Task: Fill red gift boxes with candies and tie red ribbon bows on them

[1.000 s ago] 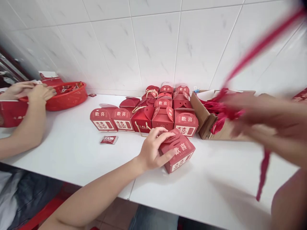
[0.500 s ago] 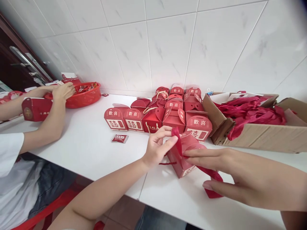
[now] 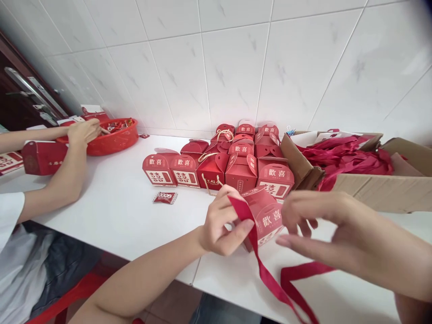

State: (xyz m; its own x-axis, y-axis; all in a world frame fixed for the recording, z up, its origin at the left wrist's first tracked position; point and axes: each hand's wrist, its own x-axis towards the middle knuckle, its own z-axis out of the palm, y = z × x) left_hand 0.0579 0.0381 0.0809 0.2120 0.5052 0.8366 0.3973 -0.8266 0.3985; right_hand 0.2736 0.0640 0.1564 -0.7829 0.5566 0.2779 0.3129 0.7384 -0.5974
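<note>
My left hand (image 3: 227, 220) pinches a red ribbon (image 3: 272, 281) between thumb and fingers, close against a red gift box (image 3: 270, 217). From that grip the ribbon hangs down over the table's front and doubles back toward the right. Beside the box's right side is my right hand (image 3: 320, 229), thumb and fingers apart, with nothing held between them. The gift box stands on the white table (image 3: 121, 211), its top flaps folded together. My left hand covers its left side.
Behind stand several red gift boxes (image 3: 241, 173) in rows. A cardboard box (image 3: 378, 189) of ribbons is at right. A wrapped candy (image 3: 165, 198) lies left of my hands. A co-worker's hand (image 3: 84, 132) reaches into a red basin (image 3: 116, 141).
My right hand has let go of the ribbon and drawn away from the box's top. The ribbon now hangs loose from my left hand, and the box's front has turned more into view.
</note>
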